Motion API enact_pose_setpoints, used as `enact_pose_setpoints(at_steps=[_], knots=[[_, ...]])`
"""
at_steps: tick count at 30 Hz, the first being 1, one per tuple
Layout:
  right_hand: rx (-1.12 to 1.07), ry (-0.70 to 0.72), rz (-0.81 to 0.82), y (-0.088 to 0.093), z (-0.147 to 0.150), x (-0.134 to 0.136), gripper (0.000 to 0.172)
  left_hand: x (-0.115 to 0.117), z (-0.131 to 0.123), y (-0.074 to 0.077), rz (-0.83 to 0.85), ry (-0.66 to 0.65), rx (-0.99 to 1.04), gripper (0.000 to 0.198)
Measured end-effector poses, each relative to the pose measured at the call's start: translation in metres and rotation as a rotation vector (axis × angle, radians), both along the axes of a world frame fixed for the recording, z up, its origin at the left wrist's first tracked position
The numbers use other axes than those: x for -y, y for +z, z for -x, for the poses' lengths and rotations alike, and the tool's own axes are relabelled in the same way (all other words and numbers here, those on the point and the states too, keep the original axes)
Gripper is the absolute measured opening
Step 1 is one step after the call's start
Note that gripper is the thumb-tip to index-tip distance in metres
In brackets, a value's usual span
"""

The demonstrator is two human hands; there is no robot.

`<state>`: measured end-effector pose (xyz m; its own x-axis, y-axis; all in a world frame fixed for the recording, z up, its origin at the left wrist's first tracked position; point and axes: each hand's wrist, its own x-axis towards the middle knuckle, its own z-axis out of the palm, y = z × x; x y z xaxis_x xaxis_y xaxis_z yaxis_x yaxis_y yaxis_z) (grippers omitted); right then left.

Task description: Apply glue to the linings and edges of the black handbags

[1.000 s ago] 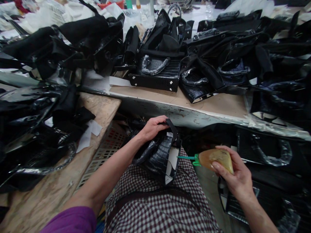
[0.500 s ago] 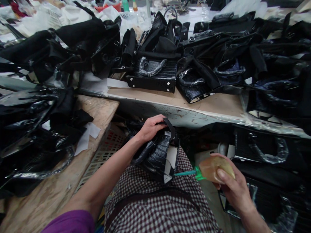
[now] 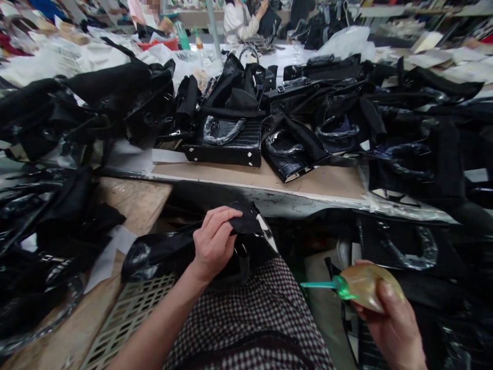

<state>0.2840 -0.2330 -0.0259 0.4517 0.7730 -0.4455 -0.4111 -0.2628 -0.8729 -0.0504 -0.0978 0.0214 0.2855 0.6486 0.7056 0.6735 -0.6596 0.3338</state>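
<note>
My left hand (image 3: 216,240) pinches the dark fabric edge of a black handbag (image 3: 254,249) that lies across my lap. The bag's shiny body stretches left over the basket, and a pale strip shows along its right end. In my right hand (image 3: 396,313) is a squeeze bottle of amber glue (image 3: 372,285), gripped around its body. Its green cap and long thin teal nozzle point left toward the bag, with a gap between tip and bag. Under the bag is a checked apron (image 3: 269,303).
Black handbags (image 3: 227,139) with plastic-wrapped handles crowd the workbench (image 3: 185,172) ahead. More bags lie on the wooden board (image 3: 134,200) at left and stacked at right (image 3: 408,246). A perforated plastic basket (image 3: 127,313) stands by my left forearm. People (image 3: 241,23) sit farther back.
The bag has been turned, so its body now reaches left and its pale end faces up-right. My left hand has shifted left and down; the glue bottle has moved right, away from the bag.
</note>
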Motion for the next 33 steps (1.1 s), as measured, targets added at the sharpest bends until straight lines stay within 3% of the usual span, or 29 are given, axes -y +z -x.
enact_pose_setpoints(at_steps=[4, 8, 13, 19, 22, 26, 29, 33], knots=[[0.051, 0.028, -0.020, 0.001, 0.003, 0.003, 0.044, 0.034, 0.002, -0.014, 0.162, 0.004, 0.032, 0.021], [0.086, 0.050, -0.004, 0.010, 0.009, 0.006, 0.041, 0.074, 0.017, -0.012, 0.327, 0.031, -0.016, 0.024], [0.083, 0.117, 0.051, 0.007, 0.013, 0.017, 0.048, 0.121, 0.042, 0.015, 0.500, 0.122, 0.006, 0.024], [0.161, 0.281, 0.063, 0.002, 0.019, 0.027, 0.045, 0.168, 0.055, 0.060, 0.718, 0.023, -0.015, 0.026], [0.293, 0.397, 0.038, 0.001, 0.023, 0.027, 0.048, 0.180, 0.059, 0.063, 0.844, 0.021, 0.062, 0.024], [0.503, 0.528, 0.004, -0.002, 0.033, 0.023, 0.052, 0.179, 0.064, 0.049, 1.030, 0.102, 0.249, 0.017], [0.562, 0.586, -0.046, -0.005, 0.042, 0.017, 0.050, 0.176, 0.069, 0.042, 1.149, 0.168, 0.360, 0.014], [0.591, 0.692, -0.078, -0.013, 0.044, 0.012, 0.049, 0.182, 0.076, 0.043, 1.254, 0.225, 0.457, 0.014]])
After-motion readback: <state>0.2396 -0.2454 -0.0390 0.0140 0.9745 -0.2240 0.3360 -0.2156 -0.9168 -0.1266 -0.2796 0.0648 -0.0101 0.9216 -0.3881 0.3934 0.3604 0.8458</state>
